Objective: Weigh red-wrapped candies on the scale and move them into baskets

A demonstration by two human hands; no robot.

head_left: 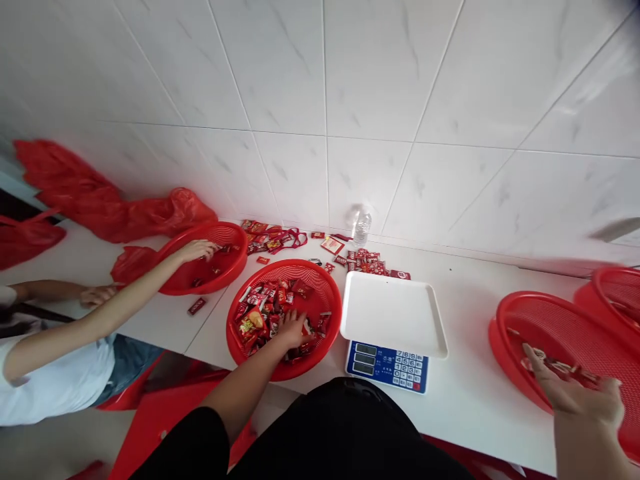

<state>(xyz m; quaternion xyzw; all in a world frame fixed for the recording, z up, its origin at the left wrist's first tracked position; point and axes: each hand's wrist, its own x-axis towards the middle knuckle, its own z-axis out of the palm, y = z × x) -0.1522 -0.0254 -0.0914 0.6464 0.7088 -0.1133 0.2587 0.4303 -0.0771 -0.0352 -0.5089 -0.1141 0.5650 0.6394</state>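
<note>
My left hand (294, 330) reaches down into a red plastic basket (327, 283) with its fingers spread over small packaged snacks (273, 300), mostly in red wrappers. At the far right my right hand (583, 397) is turned palm up with fingers stretched out, over the near rim of another red basket (520, 300). A few small wrapped snacks (560, 365) show just beyond its fingers; whether any rest on them I cannot tell. Between my hands stands a digital scale (387, 365) with a blue keypad and a bare white tray (395, 313).
A co-worker's hand (197, 251) reaches into a red basket (233, 267) on the left. Loose red packets (367, 261) lie behind the scale, near a clear plastic bottle (361, 227). Red plastic bags (170, 213) lie along the tiled wall. Another basket (607, 283) stands far right.
</note>
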